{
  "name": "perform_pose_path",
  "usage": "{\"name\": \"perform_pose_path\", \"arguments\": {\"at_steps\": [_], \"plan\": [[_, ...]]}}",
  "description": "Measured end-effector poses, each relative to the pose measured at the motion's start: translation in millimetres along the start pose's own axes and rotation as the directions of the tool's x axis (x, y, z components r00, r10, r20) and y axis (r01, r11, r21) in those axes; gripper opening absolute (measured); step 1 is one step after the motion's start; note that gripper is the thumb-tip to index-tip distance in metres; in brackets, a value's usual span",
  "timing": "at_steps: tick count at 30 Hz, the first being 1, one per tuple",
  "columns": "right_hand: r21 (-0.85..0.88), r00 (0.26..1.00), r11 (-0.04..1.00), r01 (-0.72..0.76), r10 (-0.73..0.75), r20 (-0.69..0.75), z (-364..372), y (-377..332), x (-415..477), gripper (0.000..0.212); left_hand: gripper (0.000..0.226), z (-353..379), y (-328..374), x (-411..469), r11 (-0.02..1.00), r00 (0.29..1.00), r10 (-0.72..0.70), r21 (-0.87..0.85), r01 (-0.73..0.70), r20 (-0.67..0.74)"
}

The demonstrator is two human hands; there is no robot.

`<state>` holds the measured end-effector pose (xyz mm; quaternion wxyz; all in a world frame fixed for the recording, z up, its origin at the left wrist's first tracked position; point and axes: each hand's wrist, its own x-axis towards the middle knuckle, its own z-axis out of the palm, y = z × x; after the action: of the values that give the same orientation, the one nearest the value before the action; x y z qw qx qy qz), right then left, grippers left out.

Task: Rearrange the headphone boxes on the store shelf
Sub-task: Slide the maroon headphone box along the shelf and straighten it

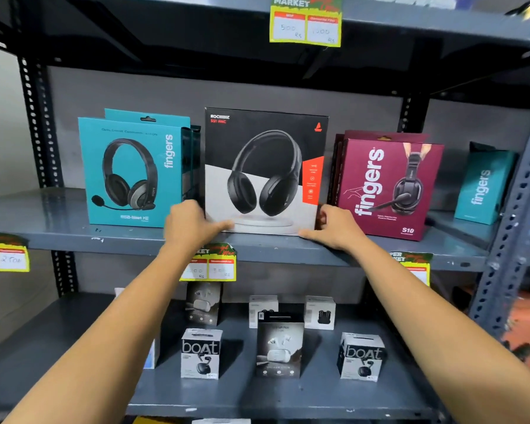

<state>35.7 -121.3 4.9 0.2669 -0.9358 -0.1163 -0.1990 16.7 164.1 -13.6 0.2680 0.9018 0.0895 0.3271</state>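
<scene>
black box upright mid-shelf, between teal box and maroon box | left hand, right hand pinching its lower corners | likely light, stiff, smooth card; hold both side edges low.

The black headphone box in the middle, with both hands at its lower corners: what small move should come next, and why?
Probably slide the black headphone box back a little and square it. Its bottom edge sits at the front lip of the shelf, ahead of the teal box and the maroon box. The left hand and the right hand already flank its lower corners, so a gentle push would align the row.
</scene>
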Motion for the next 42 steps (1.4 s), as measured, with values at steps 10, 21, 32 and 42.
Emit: {"name": "perform_pose_path", "arguments": {"at_steps": [10,21,32,42], "plan": [[-0.101,0.971,0.988,0.118,-0.136,-0.196,-54.6,82.5,-39.4,0.03,0.02,41.6,95.6,-77.9,0.934,0.934,0.357,0.003,-0.357,-0.011],[0.267,0.881,0.908,-0.323,0.392,-0.265,-99.4,154.5,-17.4,0.115,0.112,128.5,231.1,-54.3,0.82,0.947,0.226,-0.569,-0.06,0.226],[0.638,0.963,0.745,-0.195,0.268,-0.018,-100.9,189.8,25.3,0.123,0.07,152.2,234.2,-14.9,0.663,0.83,0.259,-0.716,0.219,0.494],[0.651,0.988,0.748,-0.129,0.152,0.022,-97.5,201.3,36.9,0.041,0.1,157.5,233.1,-13.4,0.742,0.861,0.236,-0.655,0.14,0.451]]}}
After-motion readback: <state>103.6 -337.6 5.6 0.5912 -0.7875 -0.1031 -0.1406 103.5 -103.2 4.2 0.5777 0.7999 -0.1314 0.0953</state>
